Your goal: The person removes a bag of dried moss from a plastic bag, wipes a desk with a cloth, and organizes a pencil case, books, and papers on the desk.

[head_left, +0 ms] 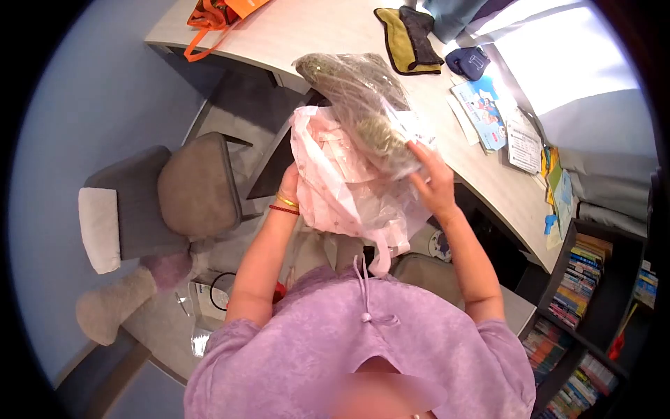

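Observation:
My left hand [289,186] grips the left side of a pale pink plastic bag [322,204], its fingers largely hidden behind the film. The bag's mouth gapes toward the desk, and one handle hangs down in front of my shirt. Partly over that opening lies a clear plastic bag [357,85] with greenish-grey, dried-looking contents. My right hand [437,183] is closed on the lower right end of the clear bag, thumb and fingers pressed to the film. The far end of the clear bag overlaps the desk edge in this view.
The pale desk [293,31] carries an orange bag [215,14], a yellow-and-black cloth [403,43], a dark blue pouch [469,63] and booklets [481,112]. A grey-brown chair [199,185] stands left. Bookshelves [593,300] stand right.

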`<state>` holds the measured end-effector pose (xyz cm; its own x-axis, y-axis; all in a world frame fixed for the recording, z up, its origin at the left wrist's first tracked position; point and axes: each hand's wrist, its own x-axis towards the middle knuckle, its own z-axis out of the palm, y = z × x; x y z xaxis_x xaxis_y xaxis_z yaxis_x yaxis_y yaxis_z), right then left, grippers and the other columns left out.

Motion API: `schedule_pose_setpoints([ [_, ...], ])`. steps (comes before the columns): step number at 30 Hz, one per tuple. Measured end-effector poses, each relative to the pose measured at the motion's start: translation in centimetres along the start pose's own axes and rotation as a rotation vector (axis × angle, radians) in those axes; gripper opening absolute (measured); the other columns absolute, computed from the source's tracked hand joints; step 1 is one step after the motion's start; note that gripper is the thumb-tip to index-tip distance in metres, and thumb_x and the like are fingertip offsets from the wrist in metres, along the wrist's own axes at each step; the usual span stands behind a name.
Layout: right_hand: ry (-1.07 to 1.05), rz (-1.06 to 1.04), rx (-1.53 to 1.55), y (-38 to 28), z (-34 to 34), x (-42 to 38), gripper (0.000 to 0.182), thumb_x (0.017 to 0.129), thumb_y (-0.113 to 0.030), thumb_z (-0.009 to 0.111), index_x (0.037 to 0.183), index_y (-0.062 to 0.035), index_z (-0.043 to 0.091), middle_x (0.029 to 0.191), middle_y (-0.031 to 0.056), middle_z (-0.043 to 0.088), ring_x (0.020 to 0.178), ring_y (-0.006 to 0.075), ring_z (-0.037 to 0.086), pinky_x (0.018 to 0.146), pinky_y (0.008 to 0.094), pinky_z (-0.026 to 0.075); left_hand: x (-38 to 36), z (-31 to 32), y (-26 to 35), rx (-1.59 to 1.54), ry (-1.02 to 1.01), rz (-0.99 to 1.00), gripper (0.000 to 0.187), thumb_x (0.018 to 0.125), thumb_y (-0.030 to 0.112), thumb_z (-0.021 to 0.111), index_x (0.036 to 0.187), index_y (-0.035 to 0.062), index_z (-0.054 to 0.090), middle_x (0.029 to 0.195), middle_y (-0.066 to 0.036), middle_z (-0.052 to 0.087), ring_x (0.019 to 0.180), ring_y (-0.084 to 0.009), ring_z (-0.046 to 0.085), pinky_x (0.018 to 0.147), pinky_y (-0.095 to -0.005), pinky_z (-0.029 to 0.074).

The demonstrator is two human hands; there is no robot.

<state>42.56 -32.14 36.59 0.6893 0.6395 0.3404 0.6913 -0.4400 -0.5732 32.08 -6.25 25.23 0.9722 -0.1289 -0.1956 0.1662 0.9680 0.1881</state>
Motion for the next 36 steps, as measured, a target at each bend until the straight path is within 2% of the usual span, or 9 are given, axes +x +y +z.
schedule_pose_setpoints([
  [3,0.122,0.413,0.503,-0.2,-2.6,2.1,0.036,0.079,-0.007,0.055,0.114,-0.0029,0.052,0.111,0.0066,0.055,0.101,0.0152,0.050,0.088,0.0256,0.037,-1.0,0.5,0.4,0.108,-0.040,0.040,0.046,0.083,0.026,0.049,0.121,0.0017,0.042,0.116,-0.012,0.051,0.104,-0.0242,0.051,0.090,-0.0372,0.041],
  [6,0.436,0.421,0.836,2.5,-4.7,3.2,0.030,0.086,-0.017,0.052,0.112,-0.0007,0.053,0.102,0.0064,0.058,0.091,0.0130,0.053,0.081,0.0261,0.042,-1.6,1.0,0.7,0.167,0.032,0.103,0.046,0.083,0.026,0.049,0.121,0.0015,0.042,0.117,-0.012,0.051,0.104,-0.0246,0.051,0.091,-0.0374,0.041],
  [10,0.564,0.495,1.159,5.7,-7.3,2.6,0.035,0.087,-0.020,0.050,0.117,-0.0035,0.046,0.110,0.0078,0.054,0.097,0.0190,0.053,0.085,0.0310,0.041,-3.0,0.0,1.3,0.133,0.026,0.102,0.047,0.083,0.027,0.049,0.122,0.0009,0.041,0.118,-0.013,0.050,0.104,-0.0258,0.051,0.091,-0.0380,0.041],
  [13,0.642,0.787,1.440,10.7,-6.6,0.3,0.042,0.088,-0.031,0.047,0.120,-0.0049,0.043,0.116,0.0097,0.050,0.103,0.0254,0.049,0.089,0.0382,0.040,-3.8,-0.2,1.3,0.128,0.074,0.095,0.043,0.085,0.025,0.047,0.120,0.0007,0.042,0.116,-0.013,0.051,0.102,-0.0263,0.052,0.089,-0.0386,0.042],
  [16,0.664,0.704,1.604,12.6,-5.6,-1.7,0.048,0.087,-0.038,0.047,0.123,-0.0070,0.041,0.117,0.0097,0.050,0.106,0.0257,0.048,0.089,0.0411,0.040,-4.4,-1.7,1.4,0.146,0.085,0.111,0.043,0.085,0.026,0.045,0.119,0.0007,0.043,0.115,-0.014,0.051,0.102,-0.0270,0.052,0.088,-0.0397,0.043],
  [20,0.691,0.797,1.622,12.9,-4.2,-3.2,0.046,0.085,-0.032,0.052,0.121,-0.0065,0.041,0.113,0.0093,0.051,0.101,0.0245,0.051,0.087,0.0406,0.043,-5.3,0.5,0.8,0.091,0.023,0.110,0.045,0.087,0.031,0.041,0.121,0.0027,0.040,0.118,-0.014,0.049,0.103,-0.0281,0.051,0.086,-0.0399,0.044],
  [24,0.629,0.827,1.495,13.8,-3.3,-4.2,0.035,0.079,-0.008,0.058,0.112,-0.0029,0.046,0.102,0.0088,0.055,0.090,0.0204,0.055,0.077,0.0363,0.049,-6.0,-1.9,1.0,0.225,0.136,0.165,0.046,0.087,0.034,0.041,0.122,0.0050,0.040,0.118,-0.014,0.048,0.103,-0.0286,0.050,0.085,-0.0411,0.044],
  [32,0.594,0.629,1.518,15.5,-2.1,-6.3,0.052,0.078,-0.002,0.056,0.126,-0.0084,0.036,0.117,0.0075,0.048,0.107,0.0219,0.047,0.092,0.0383,0.039,-7.0,-3.7,1.3,0.266,0.184,0.176,0.054,0.087,0.042,0.038,0.127,0.0058,0.033,0.124,-0.013,0.040,0.110,-0.0279,0.043,0.091,-0.0423,0.039],
  [36,0.600,0.552,1.533,15.0,-1.6,-6.6,0.058,0.079,-0.002,0.055,0.131,-0.0106,0.030,0.125,0.0072,0.043,0.114,0.0225,0.042,0.097,0.0379,0.034,-7.3,-3.7,1.2,0.275,0.185,0.184,0.047,0.087,0.037,0.042,0.123,0.0076,0.039,0.120,-0.011,0.047,0.105,-0.0278,0.048,0.088,-0.0418,0.042],
])
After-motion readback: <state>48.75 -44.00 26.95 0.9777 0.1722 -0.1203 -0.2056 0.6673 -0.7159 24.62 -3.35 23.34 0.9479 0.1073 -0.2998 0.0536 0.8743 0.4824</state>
